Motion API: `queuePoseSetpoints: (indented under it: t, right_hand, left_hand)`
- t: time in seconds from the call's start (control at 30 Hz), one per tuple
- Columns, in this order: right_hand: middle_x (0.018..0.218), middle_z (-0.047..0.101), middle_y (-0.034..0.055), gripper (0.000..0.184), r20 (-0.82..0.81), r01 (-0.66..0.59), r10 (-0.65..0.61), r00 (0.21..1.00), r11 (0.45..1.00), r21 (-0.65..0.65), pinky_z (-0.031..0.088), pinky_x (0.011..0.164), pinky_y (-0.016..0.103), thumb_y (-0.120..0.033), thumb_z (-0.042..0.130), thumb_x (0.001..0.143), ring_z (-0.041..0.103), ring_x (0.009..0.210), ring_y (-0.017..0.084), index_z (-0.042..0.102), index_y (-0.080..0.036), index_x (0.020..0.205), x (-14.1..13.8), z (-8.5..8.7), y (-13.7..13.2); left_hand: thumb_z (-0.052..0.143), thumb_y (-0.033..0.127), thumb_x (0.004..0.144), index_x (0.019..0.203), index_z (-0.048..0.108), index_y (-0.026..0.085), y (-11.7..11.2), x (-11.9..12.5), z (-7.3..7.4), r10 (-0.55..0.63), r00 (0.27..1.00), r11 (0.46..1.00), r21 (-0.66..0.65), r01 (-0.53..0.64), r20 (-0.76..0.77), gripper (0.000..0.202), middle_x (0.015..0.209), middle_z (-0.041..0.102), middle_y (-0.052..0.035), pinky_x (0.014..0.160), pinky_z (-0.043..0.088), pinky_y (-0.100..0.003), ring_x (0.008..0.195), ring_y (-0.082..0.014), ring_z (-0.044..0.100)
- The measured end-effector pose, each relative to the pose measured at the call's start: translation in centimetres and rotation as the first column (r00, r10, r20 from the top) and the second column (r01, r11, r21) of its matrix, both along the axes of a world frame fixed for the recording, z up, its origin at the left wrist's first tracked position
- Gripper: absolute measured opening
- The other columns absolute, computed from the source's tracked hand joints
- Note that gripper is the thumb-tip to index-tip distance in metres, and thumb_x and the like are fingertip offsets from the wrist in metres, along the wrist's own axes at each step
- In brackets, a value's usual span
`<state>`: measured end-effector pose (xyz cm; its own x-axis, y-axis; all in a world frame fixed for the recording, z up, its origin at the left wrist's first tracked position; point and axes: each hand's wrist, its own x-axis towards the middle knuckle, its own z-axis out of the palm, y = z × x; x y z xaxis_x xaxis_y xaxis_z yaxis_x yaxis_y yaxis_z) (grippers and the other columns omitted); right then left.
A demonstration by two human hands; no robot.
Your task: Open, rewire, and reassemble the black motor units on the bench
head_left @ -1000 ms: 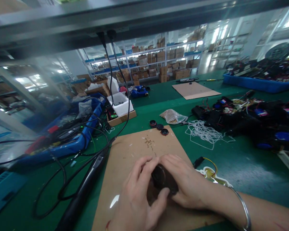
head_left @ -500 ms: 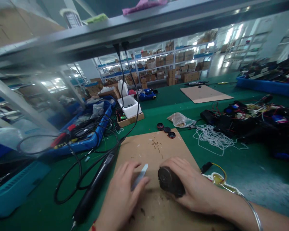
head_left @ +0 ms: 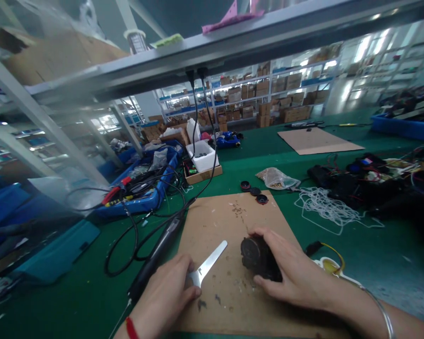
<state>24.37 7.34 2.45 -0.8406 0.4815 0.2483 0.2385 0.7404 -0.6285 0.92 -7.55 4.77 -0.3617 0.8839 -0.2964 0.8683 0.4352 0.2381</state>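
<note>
My left hand is low on the cardboard, fingers and thumb curled around the lower end of a silver flat-bladed metal tool. The tool's rounded tip points up and to the right, while its far end is hidden under the hand. My right hand grips a black housing with a round end face, which faces left over the cardboard sheet. Small brass-coloured screws lie scattered farther up the sheet. Several small round black parts sit by its top edge.
A black corded tool lies left of the cardboard, with looping cables. Beyond it stand a blue bin and a white box. On the right are a screw bag, tangled white cord and black wired parts.
My left hand has drawn back down and left along the metal tool, uncovering more of its blade. My right hand still holds the black housing. The whole view has shifted.
</note>
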Motion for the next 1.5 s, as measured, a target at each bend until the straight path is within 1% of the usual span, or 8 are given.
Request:
queuePoseSetpoints:
  t: [0.27,0.47,0.53,0.63,0.83,1.07,1.3,1.5]
  right_hand:
    - [0.126,0.052,0.0187,0.063,-0.014,0.009,-0.009,1.0,1.0,0.013,0.04,0.101,0.053,-0.029,0.063,0.074,0.05,0.118,0.032,0.034,-0.015,0.129,-0.1,-0.8,0.0]
    - [0.121,0.054,0.0171,0.059,-0.014,-0.024,0.024,1.0,1.0,0.008,0.041,0.098,0.05,-0.028,0.064,0.073,0.051,0.113,0.03,0.042,-0.013,0.126,-0.2,-0.1,0.0]
    - [0.114,0.057,0.0141,0.051,-0.001,-0.051,0.051,0.999,0.999,0.009,0.043,0.094,0.048,-0.027,0.064,0.073,0.053,0.107,0.029,0.049,-0.014,0.12,-0.2,0.4,-0.1]
    - [0.11,0.058,0.0117,0.048,0.001,-0.071,0.071,0.997,0.997,0.019,0.042,0.093,0.046,-0.025,0.066,0.071,0.053,0.103,0.027,0.053,-0.015,0.116,-0.3,0.7,-0.1]
    - [0.113,0.057,0.0107,0.054,-0.048,-0.064,0.067,0.997,0.995,0.072,0.04,0.095,0.044,-0.029,0.068,0.07,0.051,0.106,0.026,0.052,-0.017,0.12,-0.3,-0.2,0.0]
    - [0.113,0.058,0.0117,0.061,-0.108,-0.007,0.038,0.993,0.961,0.277,0.037,0.096,0.049,-0.03,0.068,0.068,0.049,0.105,0.029,0.052,-0.018,0.125,-0.2,-0.6,0.2]
    - [0.112,0.058,0.0122,0.058,-0.098,0.042,-0.005,0.995,0.928,0.369,0.028,0.105,0.055,-0.029,0.065,0.069,0.05,0.107,0.03,0.054,-0.018,0.125,-0.3,-1.1,-0.1]
    - [0.114,0.057,0.0121,0.053,-0.096,0.044,-0.006,0.995,0.915,0.401,0.025,0.107,0.054,-0.03,0.064,0.071,0.049,0.11,0.03,0.055,-0.018,0.122,-0.4,-1.3,0.0]
  left_hand:
    - [0.067,0.021,0.062,0.076,0.053,0.02,0.6,0.0,0.5,-0.066,0.996,0.998,-0.003,0.066,0.063,0.019,0.084,0.062,-0.0015,0.068,0.037,-0.028,0.081,-0.0213,0.057]
    - [0.043,0.025,0.086,0.088,0.056,0.021,-0.7,2.2,0.1,-0.047,0.967,0.996,0.082,0.028,0.251,0.014,0.082,0.065,-0.0011,0.07,0.042,-0.027,0.08,-0.0182,0.061]
    - [0.041,0.033,0.087,0.085,0.054,0.019,-1.4,2.2,-0.1,0.056,0.891,0.99,0.092,-0.109,0.45,0.02,0.076,0.063,-0.0018,0.062,0.044,-0.027,0.068,-0.0166,0.059]
    - [0.045,0.045,0.086,0.088,0.053,0.017,-2.4,2.2,-0.1,0.155,0.635,0.943,0.077,-0.322,0.757,0.029,0.078,0.062,-0.003,0.047,0.04,-0.021,0.055,-0.0114,0.052]
    - [0.06,0.045,0.082,0.11,0.055,0.014,-3.3,3.9,0.8,0.12,0.327,0.946,-0.008,-0.324,0.937,0.042,0.088,0.068,-0.0084,0.039,0.031,-0.014,0.044,-0.0035,0.044]
    - [0.063,0.049,0.081,0.118,0.057,0.013,-2.8,4.8,0.2,0.077,0.27,0.944,0.017,-0.33,0.96,0.052,0.083,0.069,-0.0082,0.04,0.032,-0.015,0.043,-0.0036,0.046]
    - [0.065,0.053,0.079,0.124,0.055,0.013,-2.7,5.2,1.1,0.099,0.326,0.949,0.01,-0.317,0.94,0.061,0.081,0.067,-0.0066,0.043,0.036,-0.017,0.048,-0.0063,0.049]
    - [0.069,0.042,0.079,0.112,0.061,0.01,-2.2,5.7,1.1,0.125,0.132,0.931,-0.071,-0.358,0.983,0.046,0.08,0.064,-0.0073,0.049,0.041,-0.016,0.054,-0.0069,0.055]
